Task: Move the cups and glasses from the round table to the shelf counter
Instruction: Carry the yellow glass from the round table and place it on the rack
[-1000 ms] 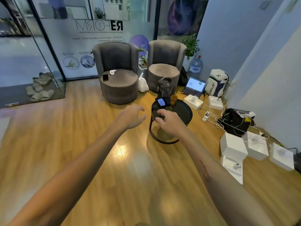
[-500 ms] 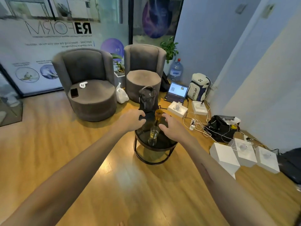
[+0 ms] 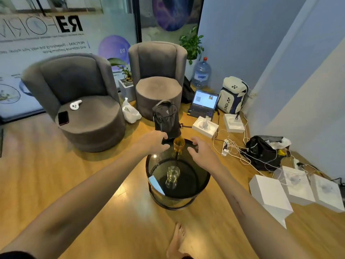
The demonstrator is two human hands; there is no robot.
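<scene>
Both my hands are open and empty, left hand point(image 3: 154, 142) and right hand point(image 3: 202, 153) flanking the amber cup point(image 3: 179, 145) at the table's point(image 3: 202, 181) far edge, to take it. The clear glass point(image 3: 172, 174) (mid-table) waits.

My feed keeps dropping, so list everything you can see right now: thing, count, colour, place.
round black glass-topped table: 1, black, centre floor
amber drinking glass: 1, amber, table's far edge, between the hands
clear drinking glass: 1, clear, table middle
round grey upholstered armchairs: 2, grey, behind table
black phone: 1, on left armchair seat
black backpack: 1, on the floor beyond the table
open laptop: 1, floor, right
white sports backpack: 1, against wall
white boxes: several, floor right
left hand: 1, open, empty
right hand: 1, open, empty
</scene>
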